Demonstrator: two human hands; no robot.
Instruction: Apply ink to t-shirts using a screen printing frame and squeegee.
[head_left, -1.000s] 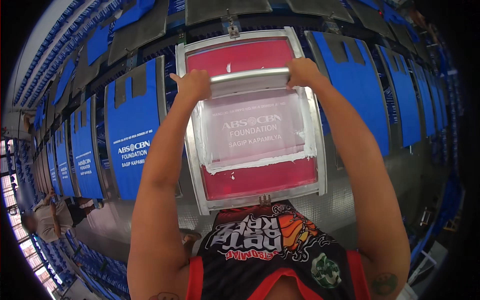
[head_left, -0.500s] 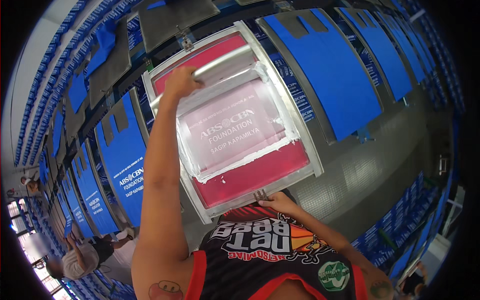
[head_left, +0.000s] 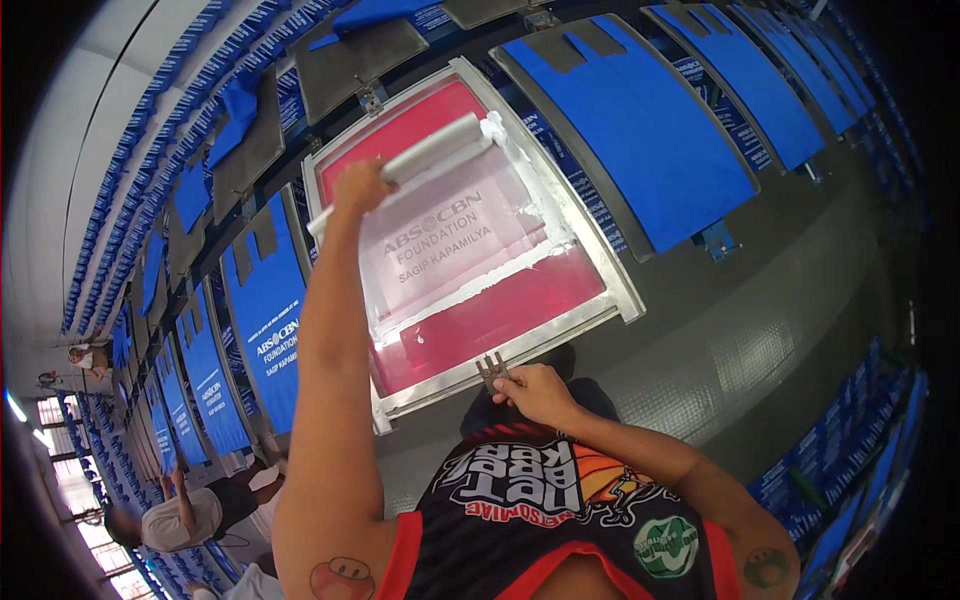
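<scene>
Left hand (head_left: 363, 187) wraps around a squeegee (head_left: 438, 146) lying across the far end of a metal-framed screen (head_left: 510, 312); right hand (head_left: 540, 394) pinches the bracket (head_left: 491, 366) on its near edge, seemingly to steady it.

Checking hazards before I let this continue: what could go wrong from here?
The left hand alone holds the long silver metal bar, nearer its left end, so it might tilt. Thick white paste lies near the right side of the silver metal frame and could smear. The right hand holds the brown pronged metal piece at the frame's near edge and might get pinched.
</scene>
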